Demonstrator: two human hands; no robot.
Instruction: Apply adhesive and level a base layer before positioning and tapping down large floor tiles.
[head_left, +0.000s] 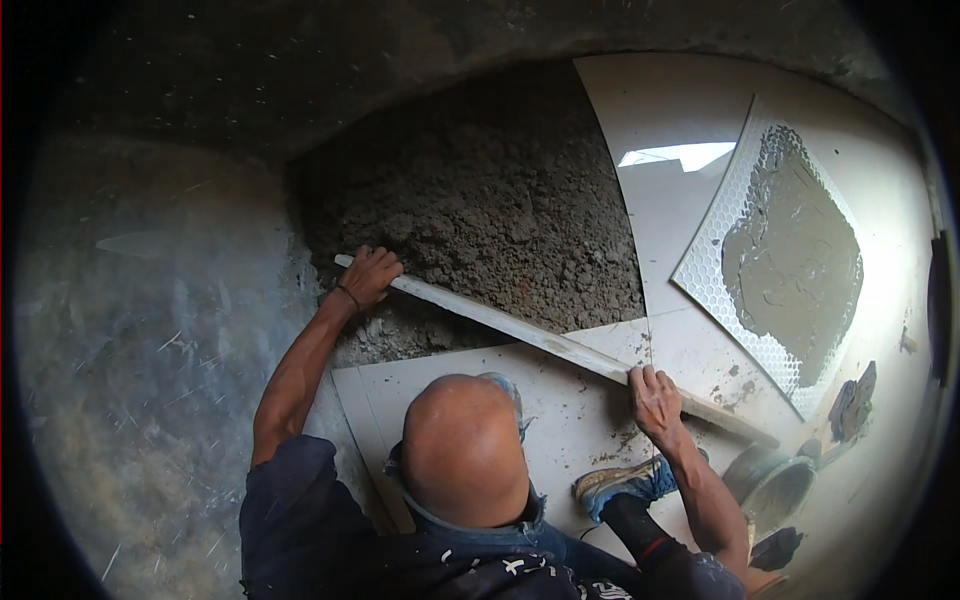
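Note:
A long, pale straightedge (500,318) lies slantwise in front of me, from the far left down to the near right. My left hand (370,275) is closed around its far-left end, at the edge of the rough grey mortar bed (510,215). Further along, my right hand (656,400) grips the bar with bent fingers, above pale floor tiles (560,385). Part of the bar's length crosses the near edge of the mortar; its right end reaches past my right hand over the tiles. The mortar's surface looks crumbly and uneven.
On the right, a tile (715,255) lies with its honeycomb-patterned back up, coated with grey adhesive (790,265). A bucket (780,490) stands at the lower right, with a dark crumpled item (852,402) nearby. A bare grey wall (170,320) borders the left side.

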